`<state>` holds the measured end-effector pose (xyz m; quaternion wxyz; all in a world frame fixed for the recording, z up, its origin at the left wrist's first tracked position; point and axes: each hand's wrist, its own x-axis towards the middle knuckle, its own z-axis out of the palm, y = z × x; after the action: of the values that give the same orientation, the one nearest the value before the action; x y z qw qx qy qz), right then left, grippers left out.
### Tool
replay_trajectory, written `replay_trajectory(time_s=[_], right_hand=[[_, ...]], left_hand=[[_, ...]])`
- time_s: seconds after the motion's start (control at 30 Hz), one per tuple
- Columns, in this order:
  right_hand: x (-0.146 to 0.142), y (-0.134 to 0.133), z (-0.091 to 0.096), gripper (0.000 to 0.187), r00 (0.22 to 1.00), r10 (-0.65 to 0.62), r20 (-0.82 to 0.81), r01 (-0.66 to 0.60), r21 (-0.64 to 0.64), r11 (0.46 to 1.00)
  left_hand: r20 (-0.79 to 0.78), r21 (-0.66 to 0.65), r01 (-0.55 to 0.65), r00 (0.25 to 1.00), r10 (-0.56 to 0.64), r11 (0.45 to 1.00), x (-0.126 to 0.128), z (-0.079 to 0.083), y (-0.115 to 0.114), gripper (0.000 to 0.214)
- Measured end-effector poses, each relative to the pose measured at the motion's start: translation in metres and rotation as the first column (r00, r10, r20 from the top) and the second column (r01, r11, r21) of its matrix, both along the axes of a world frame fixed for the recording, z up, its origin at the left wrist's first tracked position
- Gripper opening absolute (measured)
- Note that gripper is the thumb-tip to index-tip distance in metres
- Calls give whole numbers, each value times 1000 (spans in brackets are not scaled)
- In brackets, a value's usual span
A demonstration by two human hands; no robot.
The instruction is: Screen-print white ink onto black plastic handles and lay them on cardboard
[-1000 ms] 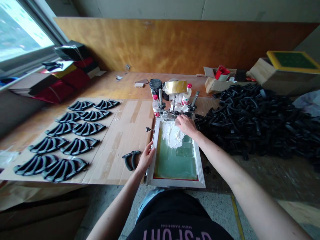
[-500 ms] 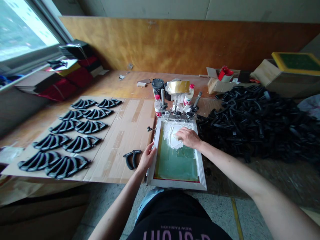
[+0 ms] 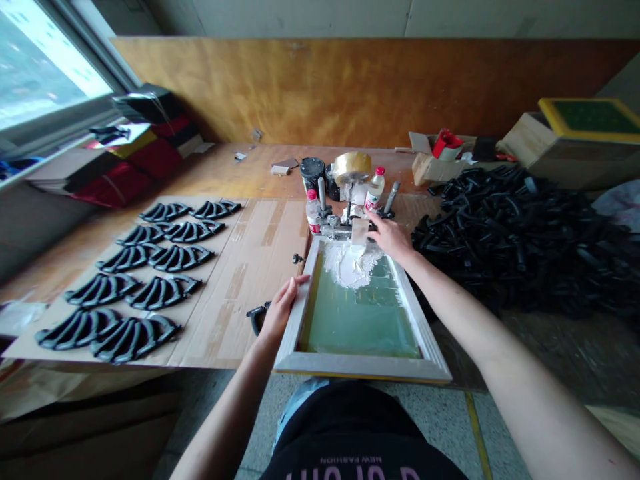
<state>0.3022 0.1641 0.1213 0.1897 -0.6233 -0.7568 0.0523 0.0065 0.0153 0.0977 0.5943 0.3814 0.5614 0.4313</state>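
Observation:
My left hand [image 3: 281,308] grips the left edge of a silk-screen frame [image 3: 360,367] with a green mesh. The frame's near end looks raised. White paste [image 3: 350,267] lies thick on the far part of the mesh. My right hand [image 3: 393,238] is over the far right corner, fingers spread. Just beside its fingertips a small pale scraper [image 3: 359,232] stands upright at the far end, against the clamp [image 3: 336,231]. Whether a fingertip still touches it is hard to tell. A black curved handle [image 3: 257,319] lies partly hidden behind my left hand.
Black handles [image 3: 165,290] lie in fanned rows on the cardboard [image 3: 225,333] at left. A large heap of black parts [image 3: 500,247] is at right. Behind the clamp stand bottles [image 3: 374,190], a dark jar [image 3: 313,175] and a tape roll [image 3: 351,168].
My right hand has moved away from the paste to the far end, its fingers opening off the scraper. The frame's near end has risen, with my left hand at its edge.

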Motion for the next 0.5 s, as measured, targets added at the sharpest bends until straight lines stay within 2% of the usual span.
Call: replay_trajectory(time_s=[0.1,0.13,0.2,0.27,0.33,0.4,0.47,0.5], right_hand=[[42,-6,-10,41,963,-256,-90,254,-28,967],[52,-13,-18,39,950,-298,-99,292,-65,954],[58,-31,-41,35,954,-285,-95,269,-147,952],[47,-50,-66,36,985,-136,-102,115,-193,975],[26,-66,-86,42,995,56,-80,-70,-185,980],[4,-78,-95,40,983,184,-8,-183,-173,968],[-17,-92,-93,26,982,181,55,-171,-155,973],[-27,-101,-89,20,985,158,63,-149,-134,980]], left_hand=[[110,112,-69,992,56,991,10,30,18,58],[151,174,-105,985,79,979,15,40,27,57],[212,265,-144,973,88,953,24,56,46,54],[252,274,-146,965,75,951,31,64,60,53],[300,239,-200,946,123,950,38,60,63,52],[321,159,-266,925,205,951,48,42,51,50],[302,-32,-176,937,177,984,60,14,27,51],[298,-158,-68,948,113,985,67,-1,12,52]])
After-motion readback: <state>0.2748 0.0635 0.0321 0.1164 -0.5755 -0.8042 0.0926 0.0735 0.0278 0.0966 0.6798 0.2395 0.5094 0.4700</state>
